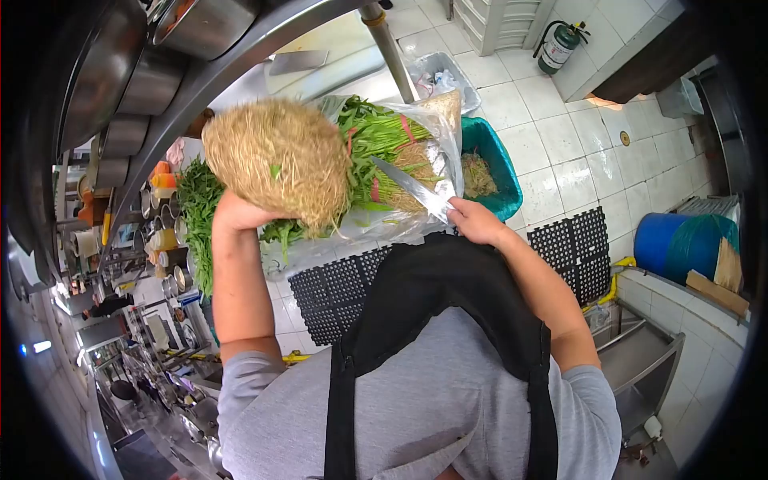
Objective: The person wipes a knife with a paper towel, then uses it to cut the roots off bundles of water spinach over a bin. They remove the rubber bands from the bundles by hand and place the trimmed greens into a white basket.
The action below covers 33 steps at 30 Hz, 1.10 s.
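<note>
My left hand [250,213] is closed on a bundle of leafy greens, raised so its thick mat of straw-coloured roots [276,164] faces up toward me. Most of the fingers are hidden behind the roots. Dark green leaves [198,188] show at the left, beyond my wrist. A knife [416,192] is in my right hand [478,222], its blade pointing up and left over more bundles of greens [380,132]. Those bundles have red bands round their stems and lie on a clear plastic sheet [320,250].
A bin with a teal liner [502,180] stands right of the bundles, with root trimmings [480,178] inside. Behind are a cleaver [298,62] and a grey tub [448,76]. Metal pots [204,28] line a shelf at upper left. Black rubber mats [570,244] cover part of the floor.
</note>
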### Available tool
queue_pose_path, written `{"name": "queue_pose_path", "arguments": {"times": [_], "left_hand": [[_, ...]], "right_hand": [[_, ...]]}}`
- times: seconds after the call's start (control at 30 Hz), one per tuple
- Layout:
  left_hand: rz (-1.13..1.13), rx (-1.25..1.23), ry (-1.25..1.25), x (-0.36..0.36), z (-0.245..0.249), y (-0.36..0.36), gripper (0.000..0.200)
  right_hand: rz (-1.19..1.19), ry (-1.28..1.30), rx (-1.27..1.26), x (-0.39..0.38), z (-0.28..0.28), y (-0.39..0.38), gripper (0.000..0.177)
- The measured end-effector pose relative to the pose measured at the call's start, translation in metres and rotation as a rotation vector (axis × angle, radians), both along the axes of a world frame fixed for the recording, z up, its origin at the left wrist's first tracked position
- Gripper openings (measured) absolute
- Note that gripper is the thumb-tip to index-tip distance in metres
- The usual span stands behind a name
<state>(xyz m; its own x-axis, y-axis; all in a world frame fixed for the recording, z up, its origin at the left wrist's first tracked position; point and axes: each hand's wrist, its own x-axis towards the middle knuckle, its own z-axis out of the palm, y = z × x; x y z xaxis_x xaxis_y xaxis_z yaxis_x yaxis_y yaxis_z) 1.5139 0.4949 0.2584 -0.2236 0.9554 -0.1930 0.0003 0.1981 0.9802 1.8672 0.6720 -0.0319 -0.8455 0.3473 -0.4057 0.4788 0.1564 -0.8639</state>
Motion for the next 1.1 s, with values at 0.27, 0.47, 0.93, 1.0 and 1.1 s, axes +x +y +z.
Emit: {"name": "queue_pose_path", "arguments": {"times": [0.27, 0.47, 0.93, 1.0, 1.1], "left_hand": [[-0.248, 0.093, 0.193, 0.032, 0.070, 0.103, 0.061], [-0.321, 0.104, 0.271, 0.110, 0.104, 0.209, 0.051], [-0.021, -0.004, -0.562, 0.234, -0.190, 0.374, 0.089], [0.068, -0.104, -0.679, 0.249, -0.258, 0.357, 0.083], [0.170, -0.219, -0.807, 0.274, -0.361, 0.321, 0.077]], "right_hand": [[0.012, 0.030, -0.013, 0.011, 0.036, 0.014, 0.028], [0.101, 0.081, -0.064, 0.089, 0.094, 0.098, 0.034], [-0.174, -0.459, -0.033, 0.343, 0.014, 0.382, 0.027], [-0.178, -0.503, -0.046, 0.334, -0.001, 0.400, 0.030], [-0.155, -0.566, -0.034, 0.300, -0.021, 0.408, 0.029]]}}
